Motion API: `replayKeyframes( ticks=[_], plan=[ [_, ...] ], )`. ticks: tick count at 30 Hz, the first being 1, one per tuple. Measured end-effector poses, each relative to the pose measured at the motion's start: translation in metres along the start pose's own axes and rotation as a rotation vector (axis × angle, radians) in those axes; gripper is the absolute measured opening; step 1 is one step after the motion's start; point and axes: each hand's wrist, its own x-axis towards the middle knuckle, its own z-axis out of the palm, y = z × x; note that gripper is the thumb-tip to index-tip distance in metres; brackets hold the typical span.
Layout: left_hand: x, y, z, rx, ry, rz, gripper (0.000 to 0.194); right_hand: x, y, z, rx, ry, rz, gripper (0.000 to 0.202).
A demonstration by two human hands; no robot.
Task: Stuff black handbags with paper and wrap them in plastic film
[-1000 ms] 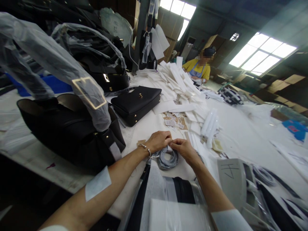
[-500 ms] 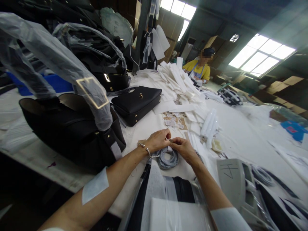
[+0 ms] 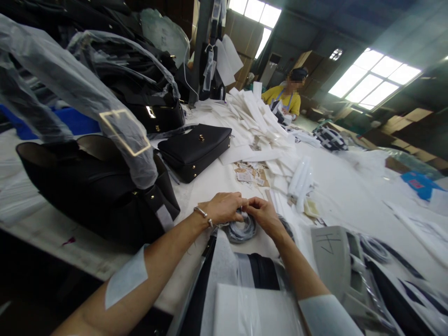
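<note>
My left hand (image 3: 226, 206) and my right hand (image 3: 265, 215) meet above the white table, fingertips pinched together and almost touching. Whatever small thing lies between the fingers is too small to make out. Directly beneath them is a coil (image 3: 241, 232) of dark strap, seemingly wrapped in clear film; its upper edge is partly hidden by my fingers. Nearer to me lies a black bag (image 3: 264, 271) covered with white sheeting and clear plastic. Beyond my hands, paper tags with strings (image 3: 247, 173) lie in a small heap.
Left stand a black handbag (image 3: 94, 196) with plastic-wrapped handles and a smaller black bag (image 3: 196, 149). White foam strips (image 3: 252, 114) are piled behind. A grey tape dispenser-like device (image 3: 331, 252) sits at right, beside another coil (image 3: 374, 247). A person in yellow (image 3: 285, 98) works farther back.
My hands have drawn closer together, and the left fingers now reach lower over the coil's top edge. The whole view has shifted slightly, with things appearing farther left.
</note>
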Motion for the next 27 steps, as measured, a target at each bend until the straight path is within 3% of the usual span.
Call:
replayKeyframes(
  ticks=[6, 16, 22, 27],
  plan=[
    [-0.003, 0.011, 0.0, 0.098, 0.018, -0.093, 0.023, -0.002, -0.002, 0.0, 0.015, 0.034, 0.031, 0.033],
    [0.002, 0.02, 0.01, 0.077, 0.053, -0.209, 0.012, -0.003, 0.001, -0.002, 0.035, 0.009, 0.025, 0.035],
    [0.002, 0.019, 0.014, 0.026, 0.088, -0.24, 0.007, -0.006, -0.001, -0.006, -0.099, -0.041, -0.049, 0.026],
    [0.003, 0.013, 0.017, -0.021, 0.12, -0.245, 0.01, -0.016, -0.019, -0.016, -0.36, -0.154, -0.129, 0.021]
  ],
)
